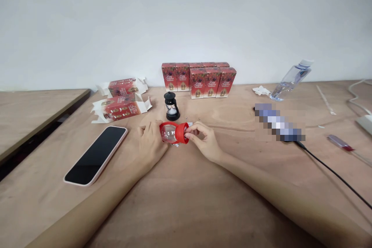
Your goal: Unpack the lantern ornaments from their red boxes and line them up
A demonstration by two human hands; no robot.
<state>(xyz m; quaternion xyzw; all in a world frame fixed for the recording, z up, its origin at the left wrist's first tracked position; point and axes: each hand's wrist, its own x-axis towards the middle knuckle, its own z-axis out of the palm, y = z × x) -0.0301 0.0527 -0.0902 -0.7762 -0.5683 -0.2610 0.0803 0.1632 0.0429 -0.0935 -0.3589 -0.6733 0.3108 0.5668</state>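
A small red toy lantern (173,133) with a clear globe lies on its side between my hands on the wooden table (186,186). My left hand (151,143) is wrapped round its clear globe end. My right hand (203,141) pinches the red base end with thumb and fingertips. A small white tab shows under the lantern. A black lantern (171,106) of the same kind stands upright just behind.
A row of red boxes (200,76) stands at the wall. Two opened red boxes (122,100) lie at the left. A phone (97,154) lies face up at the left. At the right are a tilted plastic bottle (290,79), a black cable (334,172) and a red screwdriver (341,143).
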